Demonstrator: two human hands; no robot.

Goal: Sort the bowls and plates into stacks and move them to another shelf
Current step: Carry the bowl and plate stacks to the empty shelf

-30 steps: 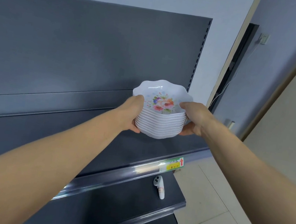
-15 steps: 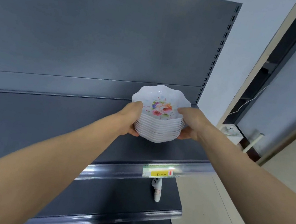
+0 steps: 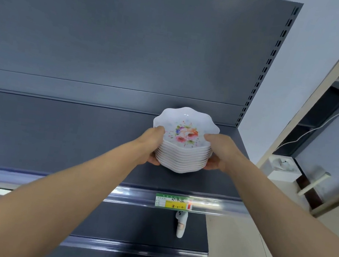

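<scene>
Grip two-handed: left hand (image 3: 153,145) and right hand (image 3: 218,153) clasp opposite sides of bowl stack (image 3: 182,154), thumbs on top rim. Stack white, scalloped, upright, over right end of dark shelf (image 3: 63,139); contact with shelf unclear. Price tag (image 3: 173,202) on shelf front edge below. Small white object (image 3: 180,225) on lower shelf (image 3: 127,225).

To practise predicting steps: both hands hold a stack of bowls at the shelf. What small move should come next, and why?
Probably lower the stack of bowls straight down onto the shelf, then let go. The left hand and right hand grip its sides. It is over a bare part of the shelf, behind the front edge, and I cannot tell whether its base touches yet.
</scene>
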